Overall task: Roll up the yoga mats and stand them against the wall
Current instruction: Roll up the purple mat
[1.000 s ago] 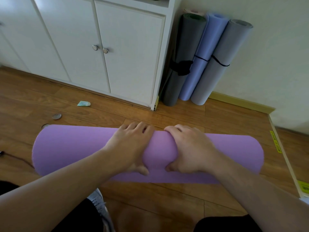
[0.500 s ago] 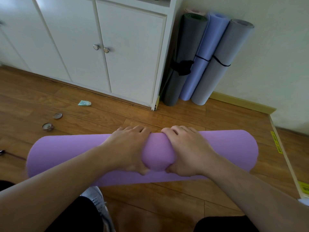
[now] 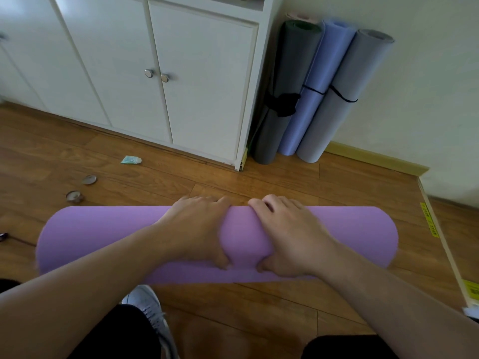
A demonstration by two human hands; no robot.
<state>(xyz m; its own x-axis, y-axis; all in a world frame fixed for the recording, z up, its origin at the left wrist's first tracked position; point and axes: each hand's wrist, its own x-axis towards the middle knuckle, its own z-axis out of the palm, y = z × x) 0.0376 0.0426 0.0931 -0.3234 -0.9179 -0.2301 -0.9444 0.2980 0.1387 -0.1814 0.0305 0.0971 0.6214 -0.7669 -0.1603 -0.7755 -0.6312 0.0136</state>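
The purple yoga mat (image 3: 337, 237) lay across the wooden floor (image 3: 259, 301) as a thick, nearly finished roll, with a thin strip of unrolled edge showing along its near side. The left hand (image 3: 197, 234) and right hand (image 3: 290, 237) sat side by side at mid-length, fingers curled over the far side of the roll, thumbs tucked beneath the near side, grasping it. The foam dented under both grips, so it probably was soft, light and springy, likely to loosen unless held tight; the middle seemed the natural hold. Three rolled mats (image 3: 318, 99), tied with black bands, leaned against the wall (image 3: 427, 86) beside the white cabinet (image 3: 202, 86).
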